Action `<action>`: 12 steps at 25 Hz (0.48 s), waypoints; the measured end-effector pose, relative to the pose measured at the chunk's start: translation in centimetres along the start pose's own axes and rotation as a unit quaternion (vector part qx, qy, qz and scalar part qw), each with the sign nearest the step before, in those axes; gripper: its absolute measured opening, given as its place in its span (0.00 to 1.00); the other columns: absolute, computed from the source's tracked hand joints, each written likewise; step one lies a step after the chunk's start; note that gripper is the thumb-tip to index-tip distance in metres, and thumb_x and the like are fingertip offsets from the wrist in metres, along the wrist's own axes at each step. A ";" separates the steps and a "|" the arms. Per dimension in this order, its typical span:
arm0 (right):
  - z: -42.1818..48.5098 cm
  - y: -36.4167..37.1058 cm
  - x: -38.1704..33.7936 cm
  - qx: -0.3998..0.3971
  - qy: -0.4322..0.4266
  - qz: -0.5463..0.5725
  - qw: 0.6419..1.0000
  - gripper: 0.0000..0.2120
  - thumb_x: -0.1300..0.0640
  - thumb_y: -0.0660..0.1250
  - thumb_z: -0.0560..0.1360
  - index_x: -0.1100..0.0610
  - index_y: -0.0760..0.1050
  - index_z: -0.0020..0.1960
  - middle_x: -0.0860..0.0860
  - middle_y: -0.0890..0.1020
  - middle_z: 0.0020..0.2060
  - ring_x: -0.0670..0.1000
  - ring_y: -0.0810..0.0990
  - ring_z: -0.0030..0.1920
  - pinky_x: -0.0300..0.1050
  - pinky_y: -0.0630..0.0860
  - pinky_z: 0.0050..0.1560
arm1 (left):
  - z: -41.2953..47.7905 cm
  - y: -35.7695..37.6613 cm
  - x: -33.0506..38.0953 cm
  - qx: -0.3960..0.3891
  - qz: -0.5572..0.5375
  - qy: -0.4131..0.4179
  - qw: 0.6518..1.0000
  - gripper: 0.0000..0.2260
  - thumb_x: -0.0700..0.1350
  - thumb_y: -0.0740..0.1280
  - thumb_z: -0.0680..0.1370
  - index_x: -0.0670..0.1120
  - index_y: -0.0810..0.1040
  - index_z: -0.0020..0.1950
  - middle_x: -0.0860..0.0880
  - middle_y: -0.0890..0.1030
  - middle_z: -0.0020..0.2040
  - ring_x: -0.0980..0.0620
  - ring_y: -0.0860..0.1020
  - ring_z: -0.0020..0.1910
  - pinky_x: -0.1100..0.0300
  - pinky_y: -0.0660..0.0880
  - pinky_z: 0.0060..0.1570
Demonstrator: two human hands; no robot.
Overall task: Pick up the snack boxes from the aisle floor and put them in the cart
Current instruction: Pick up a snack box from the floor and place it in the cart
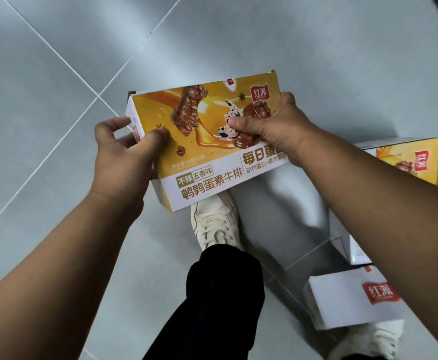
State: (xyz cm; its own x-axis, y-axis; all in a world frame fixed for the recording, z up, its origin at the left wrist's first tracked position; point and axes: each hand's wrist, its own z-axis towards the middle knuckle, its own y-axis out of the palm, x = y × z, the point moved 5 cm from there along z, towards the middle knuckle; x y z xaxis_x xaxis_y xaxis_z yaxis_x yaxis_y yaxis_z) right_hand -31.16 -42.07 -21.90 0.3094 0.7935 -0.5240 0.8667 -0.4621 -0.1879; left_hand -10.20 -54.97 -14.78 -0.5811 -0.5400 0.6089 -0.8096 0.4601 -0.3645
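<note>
A single view, worn on the head. It faces steeply down along both forearms (57, 281) onto the tiled floor (57, 74), wide-angled. The box (207, 141) in the fingers (116, 123) sits mid-frame, close to the lens. Below the fingers a shoe (214, 224) shows; right of them the frame edge cuts off more boxes (342, 300).
</note>
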 end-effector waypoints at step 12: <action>-23.6 -14.1 -11.4 0.089 -0.132 0.022 0.987 0.48 0.43 0.83 0.46 0.46 0.62 0.60 0.46 0.78 0.56 0.48 0.79 0.54 0.52 0.79 0.54 | -19.7 -2.3 17.3 -0.065 -0.035 0.148 0.986 0.12 0.43 0.66 0.79 0.49 0.67 0.60 0.49 0.84 0.50 0.47 0.84 0.46 0.46 0.80 0.45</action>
State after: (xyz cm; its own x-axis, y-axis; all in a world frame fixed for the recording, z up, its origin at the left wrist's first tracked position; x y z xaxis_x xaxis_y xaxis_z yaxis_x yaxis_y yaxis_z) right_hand -37.68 -35.27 6.28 0.2122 0.6518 -0.7281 0.7657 -0.5739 -0.2905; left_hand -16.72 -51.53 10.49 -0.4578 -0.3530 0.8160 -0.8188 0.5250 -0.2323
